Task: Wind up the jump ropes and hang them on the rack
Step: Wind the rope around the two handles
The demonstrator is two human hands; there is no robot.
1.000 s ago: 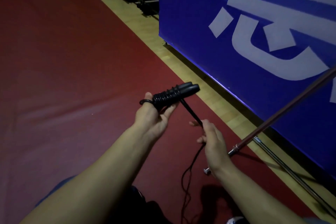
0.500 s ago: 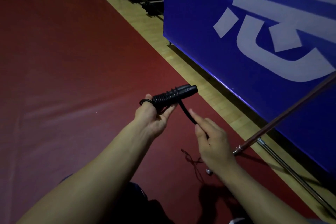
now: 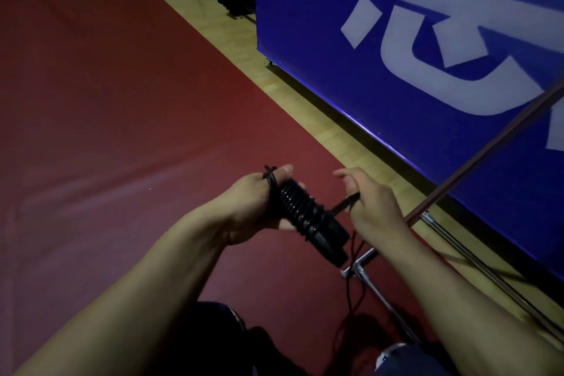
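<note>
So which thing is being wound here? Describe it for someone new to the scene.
Below the big blue banner, over the red floor, the left hand grips black jump rope handles. They alone carry ribbed cord coils, with cord running to the right hand.

Handles (image 3: pixel 308 220): in left hand (image 3: pixel 253 204), left of right hand (image 3: pixel 375 207).
Rack (image 3: pixel 457 189): right, before banner (image 3: pixel 396 40).

Both hands (image 3: pixel 253 201) (image 3: pixel 374 207) close together, fingers (image 3: pixel 346 175) curled

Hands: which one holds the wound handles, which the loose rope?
The left hand grips the wound handles. The right hand pinches the loose rope running off the bundle, with slack hanging toward the floor.
</note>
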